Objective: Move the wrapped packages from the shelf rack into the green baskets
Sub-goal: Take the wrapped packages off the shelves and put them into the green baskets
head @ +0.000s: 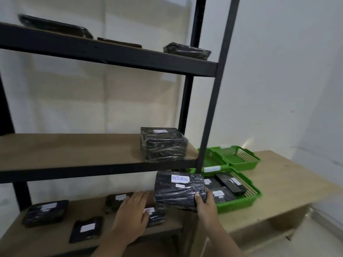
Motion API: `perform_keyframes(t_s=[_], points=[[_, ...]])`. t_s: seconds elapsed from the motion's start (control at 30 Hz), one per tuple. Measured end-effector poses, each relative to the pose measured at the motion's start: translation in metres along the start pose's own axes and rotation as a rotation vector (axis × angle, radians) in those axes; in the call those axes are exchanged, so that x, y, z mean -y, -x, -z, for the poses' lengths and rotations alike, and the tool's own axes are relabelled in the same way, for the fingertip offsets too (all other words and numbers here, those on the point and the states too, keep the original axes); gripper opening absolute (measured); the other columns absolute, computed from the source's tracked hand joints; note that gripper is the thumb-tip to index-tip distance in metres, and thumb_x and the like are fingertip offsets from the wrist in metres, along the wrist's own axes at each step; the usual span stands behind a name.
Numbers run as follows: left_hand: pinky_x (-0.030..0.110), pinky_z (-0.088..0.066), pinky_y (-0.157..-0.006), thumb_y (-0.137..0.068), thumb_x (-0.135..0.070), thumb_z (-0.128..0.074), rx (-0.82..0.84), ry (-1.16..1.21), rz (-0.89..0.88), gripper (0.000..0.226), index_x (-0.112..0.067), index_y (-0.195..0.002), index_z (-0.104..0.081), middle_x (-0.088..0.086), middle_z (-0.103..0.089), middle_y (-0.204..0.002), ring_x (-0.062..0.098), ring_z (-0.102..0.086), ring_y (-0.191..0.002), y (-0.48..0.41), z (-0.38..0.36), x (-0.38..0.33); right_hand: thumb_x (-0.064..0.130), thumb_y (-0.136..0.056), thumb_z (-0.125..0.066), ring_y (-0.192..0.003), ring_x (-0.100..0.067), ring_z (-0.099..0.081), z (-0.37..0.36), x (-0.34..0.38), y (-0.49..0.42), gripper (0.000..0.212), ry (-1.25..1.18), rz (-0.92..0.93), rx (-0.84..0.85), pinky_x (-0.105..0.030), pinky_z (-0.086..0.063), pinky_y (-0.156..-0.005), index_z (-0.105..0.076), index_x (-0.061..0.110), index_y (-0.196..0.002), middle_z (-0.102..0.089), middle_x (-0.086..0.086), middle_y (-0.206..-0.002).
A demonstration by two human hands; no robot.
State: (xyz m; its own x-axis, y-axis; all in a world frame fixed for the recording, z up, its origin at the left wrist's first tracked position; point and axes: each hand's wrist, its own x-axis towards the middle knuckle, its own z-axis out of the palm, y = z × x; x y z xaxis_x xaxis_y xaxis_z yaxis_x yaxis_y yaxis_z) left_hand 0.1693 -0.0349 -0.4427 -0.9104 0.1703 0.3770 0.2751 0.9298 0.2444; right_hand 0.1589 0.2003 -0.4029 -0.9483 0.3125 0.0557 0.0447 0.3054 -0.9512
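My right hand (205, 205) grips a black wrapped package labelled RETURN (178, 191) by its lower right corner, held in the air in front of the rack's right post. My left hand (132, 214) hovers with straight fingers over the lower shelf, above a small wrapped package (155, 216). Several more wrapped packages lie on that shelf, among them one at the left (45, 212) and a flat one (86, 229). A thick package (163, 144) sits on the middle shelf. The near green basket (239, 203) holds several packages; a far green basket (239, 157) shows none.
The black metal shelf rack (209, 112) has wooden boards; its top shelf carries three flat wrapped packages (186, 51). A third green basket (213, 160) stands partly behind the post. The baskets stand on a light wooden table (289, 182) against the white wall.
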Motion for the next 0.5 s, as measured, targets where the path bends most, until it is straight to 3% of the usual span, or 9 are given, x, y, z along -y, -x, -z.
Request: perform_keyframes(t_s=[0.2, 0.37, 0.5], points=[[0.033, -0.019, -0.111, -0.089, -0.045, -0.021, 0.066, 0.061, -0.085, 0.062, -0.019, -0.144, -0.031, -0.002, -0.034, -0.149, 0.016, -0.025, -0.139, -0.028, -0.041, -0.071, 0.015, -0.096, -0.053, -0.122, -0.03, -0.05, 0.068, -0.034, -0.024, 0.044, -0.011, -0.041, -0.1, -0.03, -0.037, -0.094, -0.04, 0.004, -0.137, -0.054, -0.017, -0.13], [0.035, -0.021, -0.113, -0.09, -0.041, -0.029, 0.132, 0.126, -0.126, 0.059, -0.018, -0.145, -0.029, -0.002, -0.033, -0.15, 0.017, -0.023, -0.14, -0.067, -0.077, -0.111, 0.014, -0.095, -0.053, -0.107, -0.025, -0.054, 0.109, -0.058, -0.057, 0.039, -0.019, -0.076, -0.19, -0.037, -0.043, -0.095, -0.044, 0.006, -0.132, -0.058, -0.015, -0.122], [0.034, -0.023, -0.112, -0.092, -0.038, -0.032, 0.176, 0.173, -0.176, 0.056, -0.017, -0.144, -0.032, -0.001, -0.036, -0.148, 0.017, -0.026, -0.138, -0.108, -0.115, -0.143, 0.016, -0.096, -0.051, -0.104, -0.025, -0.054, 0.14, -0.075, -0.094, 0.036, 0.031, -0.099, -0.249, -0.034, -0.041, -0.09, -0.045, 0.005, -0.13, -0.055, -0.008, -0.11]])
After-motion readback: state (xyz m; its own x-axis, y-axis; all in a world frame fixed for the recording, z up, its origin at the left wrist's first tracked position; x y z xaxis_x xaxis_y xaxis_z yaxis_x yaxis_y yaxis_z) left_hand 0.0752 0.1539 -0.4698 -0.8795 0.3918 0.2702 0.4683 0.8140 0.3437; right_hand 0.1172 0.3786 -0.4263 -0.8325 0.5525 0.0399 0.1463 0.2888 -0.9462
